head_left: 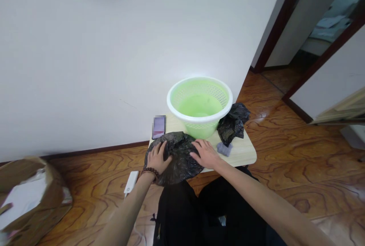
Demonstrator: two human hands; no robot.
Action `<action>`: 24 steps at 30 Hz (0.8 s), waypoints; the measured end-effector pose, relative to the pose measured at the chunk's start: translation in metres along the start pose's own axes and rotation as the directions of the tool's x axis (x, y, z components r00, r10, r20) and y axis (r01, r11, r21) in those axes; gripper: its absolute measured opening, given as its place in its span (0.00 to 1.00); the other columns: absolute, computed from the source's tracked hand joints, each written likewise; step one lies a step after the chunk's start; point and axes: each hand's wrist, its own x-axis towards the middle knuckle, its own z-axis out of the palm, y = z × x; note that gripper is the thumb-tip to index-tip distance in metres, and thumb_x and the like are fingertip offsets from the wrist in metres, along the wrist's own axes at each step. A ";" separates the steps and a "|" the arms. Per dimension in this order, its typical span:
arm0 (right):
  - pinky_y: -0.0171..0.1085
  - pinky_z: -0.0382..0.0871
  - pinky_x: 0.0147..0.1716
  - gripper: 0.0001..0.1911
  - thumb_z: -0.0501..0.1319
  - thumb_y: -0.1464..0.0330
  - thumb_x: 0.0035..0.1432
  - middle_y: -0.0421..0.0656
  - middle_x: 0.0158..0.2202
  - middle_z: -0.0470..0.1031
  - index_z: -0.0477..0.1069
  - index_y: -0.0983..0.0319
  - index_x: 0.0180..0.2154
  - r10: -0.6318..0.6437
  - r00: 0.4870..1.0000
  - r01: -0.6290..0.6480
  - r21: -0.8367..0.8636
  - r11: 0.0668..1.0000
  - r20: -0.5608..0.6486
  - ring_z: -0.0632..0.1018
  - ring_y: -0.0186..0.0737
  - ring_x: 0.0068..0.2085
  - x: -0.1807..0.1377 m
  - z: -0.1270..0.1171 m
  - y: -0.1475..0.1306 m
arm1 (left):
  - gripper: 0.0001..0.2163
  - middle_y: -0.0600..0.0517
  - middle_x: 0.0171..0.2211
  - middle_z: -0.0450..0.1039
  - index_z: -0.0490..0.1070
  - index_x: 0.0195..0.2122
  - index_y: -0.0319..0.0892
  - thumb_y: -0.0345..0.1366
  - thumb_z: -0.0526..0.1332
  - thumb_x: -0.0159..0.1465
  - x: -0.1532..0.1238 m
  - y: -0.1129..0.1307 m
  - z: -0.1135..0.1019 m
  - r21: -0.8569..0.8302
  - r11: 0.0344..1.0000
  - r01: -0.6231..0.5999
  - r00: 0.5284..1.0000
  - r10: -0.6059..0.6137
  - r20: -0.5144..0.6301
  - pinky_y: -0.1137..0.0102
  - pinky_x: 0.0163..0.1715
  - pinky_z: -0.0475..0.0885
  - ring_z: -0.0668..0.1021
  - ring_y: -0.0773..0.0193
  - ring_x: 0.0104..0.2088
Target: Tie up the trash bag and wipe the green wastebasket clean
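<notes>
Laid over the near left corner of the tabletop (242, 156): a black plastic bag (179, 162), spread wide and reaching past the near edge toward dark-clothed legs (176, 215). On its left part, the left hand (157, 158), with a beaded bracelet (151, 170) at the wrist; on its right rim, the right hand (205, 154). Grip apart on both, thumbs well away from fingers, fingertips resting on the film. Close to the left edge, just beyond the bag, a phone (159, 127). Set back near the wall (114, 48), a light green basket (199, 119) with white rim. Just right of it, a crumpled black bag (232, 124), poking past the right edge; below that, a small grey cloth (224, 149). Bare surface along the near right corner, with open wooden floor (270, 132) beyond, out to a door frame (282, 21). Tighter to the left: on the floor near the left forearm, a white device (131, 182) with cable; farther out, a cardboard box (54, 196). Behind the basket, little room before the wall.
</notes>
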 end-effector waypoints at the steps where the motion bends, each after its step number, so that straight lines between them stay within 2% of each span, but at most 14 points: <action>1: 0.43 0.54 0.52 0.23 0.43 0.59 0.63 0.49 0.51 0.62 0.58 0.61 0.54 0.083 0.996 -0.083 -0.015 0.996 -0.019 0.63 0.45 0.51 -0.010 -0.003 0.010 | 0.35 0.41 0.58 0.55 0.49 0.62 0.43 0.46 0.57 0.54 0.002 0.009 -0.008 -0.042 0.999 0.030 0.998 -0.032 -0.055 0.52 0.55 0.55 0.60 0.47 0.57; 4: 0.42 0.57 0.49 0.17 0.46 0.67 0.61 0.51 0.45 0.64 0.62 0.64 0.50 0.252 0.968 -0.252 -0.087 0.964 -0.009 0.65 0.46 0.47 -0.040 -0.002 0.039 | 0.31 0.40 0.52 0.59 0.57 0.57 0.41 0.44 0.60 0.52 0.010 0.048 -0.038 -0.274 0.957 0.095 0.971 -0.150 -0.185 0.51 0.53 0.59 0.65 0.48 0.53; 5: 0.42 0.57 0.48 0.18 0.47 0.68 0.59 0.52 0.46 0.63 0.61 0.65 0.50 0.293 0.956 -0.291 -0.116 0.950 -0.003 0.65 0.47 0.47 -0.049 0.002 0.048 | 0.29 0.41 0.50 0.61 0.58 0.55 0.41 0.45 0.59 0.52 0.013 0.065 -0.049 -0.417 0.903 0.109 0.967 -0.193 -0.166 0.53 0.51 0.61 0.68 0.50 0.51; 6: 0.43 0.58 0.47 0.19 0.49 0.69 0.57 0.53 0.46 0.63 0.61 0.66 0.50 0.344 0.939 -0.340 -0.146 0.929 0.001 0.65 0.48 0.47 -0.056 0.007 0.054 | 0.30 0.42 0.47 0.63 0.57 0.55 0.41 0.47 0.59 0.53 0.016 0.081 -0.061 -0.592 0.792 0.147 0.971 -0.229 -0.066 0.54 0.48 0.66 0.71 0.54 0.46; 7: 0.43 0.58 0.47 0.20 0.50 0.69 0.56 0.53 0.46 0.62 0.60 0.67 0.51 0.397 0.918 -0.391 -0.171 0.905 0.001 0.64 0.49 0.47 -0.063 0.013 0.060 | 0.31 0.42 0.45 0.65 0.52 0.57 0.42 0.51 0.56 0.55 0.019 0.098 -0.072 -0.752 0.613 0.242 0.962 -0.251 0.105 0.55 0.43 0.70 0.74 0.56 0.42; 9: 0.44 0.60 0.45 0.23 0.52 0.69 0.53 0.54 0.46 0.62 0.61 0.66 0.51 0.471 0.882 -0.459 -0.204 0.865 0.012 0.64 0.50 0.47 -0.071 0.024 0.065 | 0.35 0.40 0.46 0.66 0.44 0.60 0.43 0.57 0.49 0.56 0.024 0.127 -0.092 -0.866 0.242 0.438 0.899 -0.144 0.414 0.55 0.38 0.72 0.76 0.55 0.39; 10: 0.44 0.60 0.44 0.22 0.52 0.70 0.52 0.54 0.46 0.62 0.62 0.65 0.51 0.488 0.873 -0.476 -0.211 0.854 0.005 0.64 0.50 0.47 -0.073 0.028 0.067 | 0.37 0.38 0.47 0.65 0.39 0.61 0.43 0.59 0.47 0.56 0.026 0.139 -0.099 -0.860 0.132 0.493 0.870 -0.067 0.488 0.55 0.37 0.72 0.76 0.54 0.39; 12: 0.43 0.61 0.43 0.21 0.51 0.72 0.52 0.54 0.46 0.63 0.64 0.64 0.49 0.498 0.867 -0.486 -0.220 0.846 -0.001 0.65 0.50 0.47 -0.075 0.034 0.067 | 0.42 0.35 0.51 0.62 0.32 0.62 0.41 0.62 0.44 0.55 0.032 0.158 -0.109 -0.821 0.044 0.569 0.822 -0.016 0.569 0.55 0.36 0.73 0.76 0.53 0.40; 15: 0.43 0.61 0.42 0.20 0.50 0.75 0.52 0.54 0.45 0.64 0.65 0.64 0.48 0.470 0.882 -0.451 -0.237 0.860 0.026 0.66 0.49 0.46 -0.075 0.032 0.067 | 0.46 0.30 0.57 0.52 0.27 0.63 0.37 0.66 0.38 0.53 0.041 0.176 -0.109 -0.811 0.119 0.573 0.818 -0.019 0.575 0.58 0.35 0.73 0.75 0.52 0.43; 17: 0.43 0.61 0.43 0.20 0.50 0.76 0.51 0.54 0.45 0.64 0.66 0.64 0.47 0.461 0.886 -0.438 -0.247 0.865 0.044 0.66 0.49 0.46 -0.075 0.027 0.065 | 0.46 0.31 0.59 0.50 0.28 0.63 0.40 0.67 0.38 0.51 0.045 0.179 -0.101 -0.831 0.174 0.528 0.847 -0.044 0.529 0.60 0.36 0.73 0.75 0.53 0.44; 19: 0.44 0.60 0.45 0.20 0.50 0.75 0.52 0.54 0.46 0.64 0.66 0.65 0.48 0.450 0.893 -0.432 -0.226 0.873 0.031 0.66 0.50 0.47 -0.075 0.022 0.060 | 0.43 0.35 0.59 0.52 0.35 0.63 0.44 0.66 0.37 0.53 0.044 0.174 -0.085 -0.860 0.265 0.437 0.898 -0.073 0.434 0.61 0.39 0.72 0.73 0.54 0.48; 21: 0.44 0.59 0.48 0.21 0.49 0.72 0.55 0.54 0.49 0.63 0.63 0.65 0.51 0.405 0.914 -0.402 -0.159 0.902 -0.018 0.65 0.49 0.49 -0.072 0.019 0.050 | 0.39 0.39 0.59 0.55 0.40 0.63 0.44 0.63 0.34 0.56 0.039 0.159 -0.065 -0.845 0.454 0.284 0.956 -0.065 0.286 0.60 0.46 0.68 0.68 0.55 0.53; 22: 0.44 0.57 0.49 0.22 0.48 0.70 0.57 0.53 0.51 0.62 0.60 0.65 0.54 0.371 0.927 -0.374 -0.117 0.920 -0.050 0.64 0.49 0.51 -0.070 0.019 0.044 | 0.37 0.40 0.60 0.55 0.41 0.64 0.44 0.61 0.36 0.58 0.034 0.149 -0.054 -0.793 0.582 0.182 0.982 -0.059 0.182 0.59 0.50 0.64 0.65 0.56 0.56; 24: 0.44 0.55 0.52 0.25 0.45 0.66 0.60 0.51 0.57 0.57 0.53 0.64 0.59 0.298 0.950 -0.303 -0.043 0.952 -0.095 0.60 0.47 0.55 -0.062 0.022 0.029 | 0.34 0.42 0.60 0.56 0.45 0.64 0.44 0.58 0.42 0.60 0.023 0.124 -0.032 -0.565 0.825 -0.026 1.000 0.030 -0.003 0.56 0.56 0.54 0.59 0.55 0.60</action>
